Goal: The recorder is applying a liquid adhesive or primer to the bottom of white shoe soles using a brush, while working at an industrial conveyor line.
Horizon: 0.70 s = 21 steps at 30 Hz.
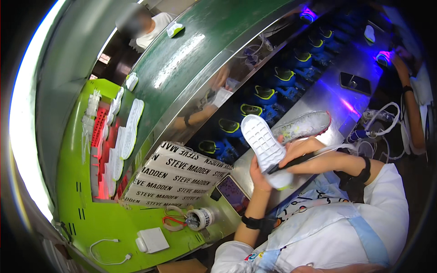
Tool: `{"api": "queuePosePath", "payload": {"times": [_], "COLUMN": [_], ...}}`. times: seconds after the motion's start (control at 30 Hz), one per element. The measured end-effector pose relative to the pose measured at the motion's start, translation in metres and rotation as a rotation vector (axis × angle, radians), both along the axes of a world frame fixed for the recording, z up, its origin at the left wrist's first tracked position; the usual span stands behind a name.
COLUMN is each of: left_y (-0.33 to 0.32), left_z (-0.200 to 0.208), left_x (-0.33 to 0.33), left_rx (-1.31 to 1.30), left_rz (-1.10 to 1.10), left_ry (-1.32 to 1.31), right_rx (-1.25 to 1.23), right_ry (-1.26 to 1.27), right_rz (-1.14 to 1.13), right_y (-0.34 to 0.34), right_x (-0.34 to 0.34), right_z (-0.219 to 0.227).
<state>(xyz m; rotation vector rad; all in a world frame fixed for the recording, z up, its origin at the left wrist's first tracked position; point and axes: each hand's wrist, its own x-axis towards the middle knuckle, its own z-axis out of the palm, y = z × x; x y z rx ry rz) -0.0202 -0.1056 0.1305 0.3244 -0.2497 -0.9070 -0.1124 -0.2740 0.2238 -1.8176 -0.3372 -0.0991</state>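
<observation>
White sole [261, 139] rests in the curled left hand [260, 179]; beside it, the right hand [299, 151] closes round a dark tool [297, 161]. I'd brace the sole firmly, stroking lightly.

Single view: left fisheye of a head-worn pair, above the left hand [259, 176] and right hand [301, 150], looking down at near range. Both fall right of frame centre. Field reaches left of them across the lime-green tabletop [114, 223], beyond them to the dark-green surface [191, 68].

Lime-green table [109, 223]; dark-green belt [193, 63]; bright white light [22, 136].
</observation>
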Motion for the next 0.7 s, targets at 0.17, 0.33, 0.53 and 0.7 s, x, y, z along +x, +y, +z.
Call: {"api": "queuePosePath", "payload": {"times": [0.17,0.33,0.53,0.7], "left_y": [-0.002,-0.005,-0.003,0.003], "left_z": [-0.026,-0.01,0.016,0.018], "left_x": [-0.014,-0.006,0.001,0.018], "left_rx": [-0.222,-0.202,-0.141,-0.036], "left_rz": [0.0,0.131,0.078,-0.048], "left_ry": [0.349,0.382,0.247,0.026], "right_rx": [-0.087,0.204,0.282,0.145], "right_ry": [-0.282,-0.023,0.484,0.523], "right_rz": [-0.405,-0.238,0.082,0.23], "right_y": [0.035,0.036,0.032,0.016], "right_x": [0.004,0.006,-0.012,-0.008], "right_z": [-0.025,-0.019,0.003,0.015]}}
